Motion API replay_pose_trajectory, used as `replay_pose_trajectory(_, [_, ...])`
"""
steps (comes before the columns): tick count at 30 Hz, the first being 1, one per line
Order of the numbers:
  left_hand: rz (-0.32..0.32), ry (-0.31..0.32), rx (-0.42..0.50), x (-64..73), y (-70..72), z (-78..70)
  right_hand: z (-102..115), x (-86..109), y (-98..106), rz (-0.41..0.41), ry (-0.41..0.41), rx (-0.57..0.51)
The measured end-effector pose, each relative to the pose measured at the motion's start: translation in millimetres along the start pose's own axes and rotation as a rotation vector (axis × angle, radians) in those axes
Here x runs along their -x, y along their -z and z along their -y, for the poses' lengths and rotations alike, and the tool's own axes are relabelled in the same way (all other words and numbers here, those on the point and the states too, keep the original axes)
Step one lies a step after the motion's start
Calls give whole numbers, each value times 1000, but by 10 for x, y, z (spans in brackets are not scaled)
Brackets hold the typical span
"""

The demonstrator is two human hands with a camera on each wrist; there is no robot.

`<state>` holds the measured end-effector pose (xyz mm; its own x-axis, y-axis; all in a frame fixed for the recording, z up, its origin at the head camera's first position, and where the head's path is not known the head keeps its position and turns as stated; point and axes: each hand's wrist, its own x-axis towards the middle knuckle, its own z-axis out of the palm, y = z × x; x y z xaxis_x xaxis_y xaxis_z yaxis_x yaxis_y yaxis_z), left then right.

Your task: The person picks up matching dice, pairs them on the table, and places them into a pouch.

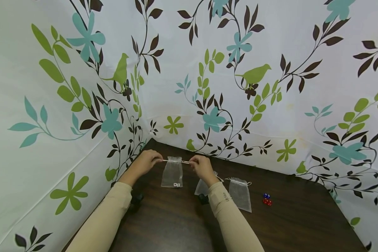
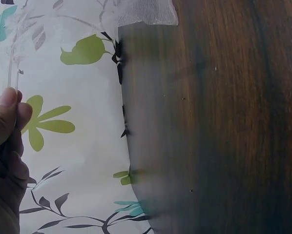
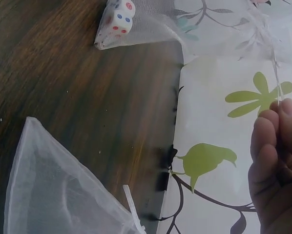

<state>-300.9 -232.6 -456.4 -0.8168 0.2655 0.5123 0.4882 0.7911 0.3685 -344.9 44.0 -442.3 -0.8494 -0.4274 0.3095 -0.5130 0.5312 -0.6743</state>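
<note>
A sheer white drawstring bag [image 1: 170, 174] hangs between the two hands, its neck gathered at the top. White dice [image 3: 120, 22] with red and blue dots lie in its bottom corner, seen through the mesh in the right wrist view. On one side the left hand [image 1: 148, 161] pinches the drawstring between thumb and fingers. The right hand [image 1: 202, 168] pinches the cord's opposite end, and the string runs taut between them. The bag's lower part is close over the dark table in the head view.
A second sheer bag [image 1: 201, 188] lies partly hidden behind the right wrist. Farther right is a third bag [image 1: 240, 196], with blue dice [image 1: 266, 196] and red dice [image 1: 267, 202] beyond it. Patterned cloth [image 1: 182, 70] walls the dark wooden table [image 1: 163, 224] at the back and left.
</note>
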Motion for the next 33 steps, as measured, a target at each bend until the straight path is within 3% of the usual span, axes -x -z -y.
replay_pose_trajectory(23, [9,11,3,-44,-45,109,-177,0,1,19,-75,-15])
replay_pose_trajectory(33, [93,75,-12,-89,-89,215,-322,-31,-99,22,-69,8])
